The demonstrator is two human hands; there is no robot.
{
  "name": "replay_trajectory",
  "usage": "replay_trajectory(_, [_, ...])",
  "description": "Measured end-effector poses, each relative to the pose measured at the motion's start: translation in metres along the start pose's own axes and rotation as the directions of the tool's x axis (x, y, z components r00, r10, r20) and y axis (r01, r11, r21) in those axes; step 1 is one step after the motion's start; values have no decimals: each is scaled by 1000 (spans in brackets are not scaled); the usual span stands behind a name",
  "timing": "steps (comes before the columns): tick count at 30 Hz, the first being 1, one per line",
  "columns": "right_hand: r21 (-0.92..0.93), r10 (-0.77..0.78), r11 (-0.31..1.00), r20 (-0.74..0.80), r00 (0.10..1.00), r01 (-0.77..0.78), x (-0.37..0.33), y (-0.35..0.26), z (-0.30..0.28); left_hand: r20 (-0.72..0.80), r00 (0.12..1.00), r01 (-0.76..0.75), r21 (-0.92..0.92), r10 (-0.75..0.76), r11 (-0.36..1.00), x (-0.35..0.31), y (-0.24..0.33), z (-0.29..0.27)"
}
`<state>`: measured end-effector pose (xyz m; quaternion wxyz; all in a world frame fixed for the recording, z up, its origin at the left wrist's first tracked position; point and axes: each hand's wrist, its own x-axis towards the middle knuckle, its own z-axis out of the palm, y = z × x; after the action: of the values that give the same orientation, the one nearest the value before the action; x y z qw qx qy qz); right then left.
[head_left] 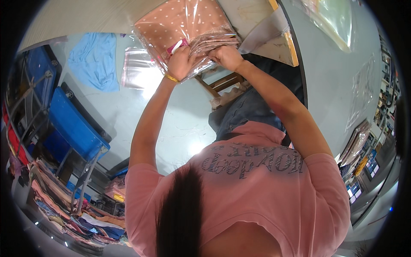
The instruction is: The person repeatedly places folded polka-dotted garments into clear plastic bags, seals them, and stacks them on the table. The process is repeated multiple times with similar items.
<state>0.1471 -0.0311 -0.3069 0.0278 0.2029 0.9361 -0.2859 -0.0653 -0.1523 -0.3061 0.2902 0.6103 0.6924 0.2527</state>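
A peach garment with white polka dots lies folded inside a clear plastic bag at the table's near edge. My left hand, with a yellow band at the wrist, is closed on the bag's lower left part. Beside its fingers shows a small pink and white label. To the right, my right hand has its fingers curled onto the bag's near right edge. Several folded layers show between the hands. The fingertips are partly hidden by the shiny plastic.
Below the table edge are a wooden stool and my dark trousers. A light blue cloth and clear plastic bags lie left on the pale floor. Further left stand blue chairs and heaped clothes. A board lies right of the bag.
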Motion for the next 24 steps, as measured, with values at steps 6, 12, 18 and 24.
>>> replay_trajectory(6, [-28, -18, 1000, -199, 980, 13, 1, -20, -6, -18, 999, -45, 126, 48, 991, -2, 16, -1])
replay_trajectory(12, [-52, -3, 999, -252, 968, -10, -7, -33, -6, -11, 1000, -24, -79, 23, 997, 0, 1, -3])
replay_trajectory(18, [-126, 85, 988, -29, 996, -88, -11, -17, 5, 42, 999, -26, -32, 28, 999, 4, -5, -5])
replay_trajectory(24, [-91, 3, 996, -103, 995, -12, 0, -7, 9, 36, 999, 20, 35, -22, 999, 3, 7, -7])
